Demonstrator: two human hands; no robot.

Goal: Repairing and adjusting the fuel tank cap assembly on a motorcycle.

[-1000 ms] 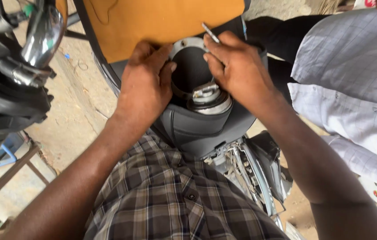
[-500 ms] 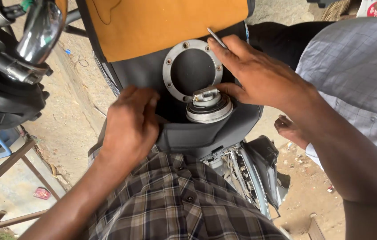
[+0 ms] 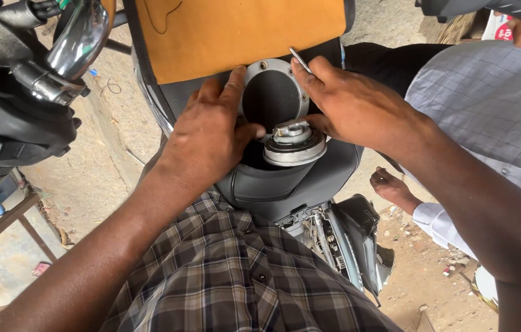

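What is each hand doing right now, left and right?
Left hand: open, fingers resting on the metal ring.
Right hand: pinching a thin metal tool, fingertips at the round cap.

My left hand (image 3: 208, 138) lies left of the round cap (image 3: 294, 144), my right hand (image 3: 359, 107) right of it, the ring plate (image 3: 254, 77) behind, the seat (image 3: 242, 31) beyond.

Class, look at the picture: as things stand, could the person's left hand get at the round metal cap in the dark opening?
Probably yes. The left hand lies beside the round metal cap, thumb reaching toward it, with nothing between; the right hand touches only its far side.
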